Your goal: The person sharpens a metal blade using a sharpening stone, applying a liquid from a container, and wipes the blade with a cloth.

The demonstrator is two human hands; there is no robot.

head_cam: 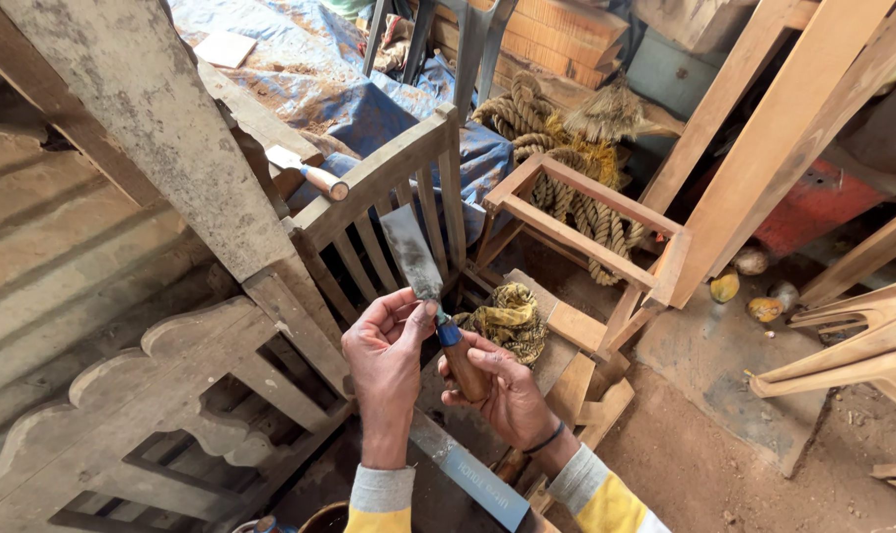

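Chisel (423,271) held up over slatted wooden frame (389,212): right hand (492,380) clenched round its wooden handle, left hand (384,345) fingers (408,308) pinching the flat blade near the ferrule. Blade touches no wood; cutting apparently not started.

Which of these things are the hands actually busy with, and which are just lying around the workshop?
In use:
- flat-bladed scraper, wooden handle in right hand, left hand at the blade

Lying about:
- coiled rope
- blue tarpaulin
- yellow patterned cloth
- slatted chair frame
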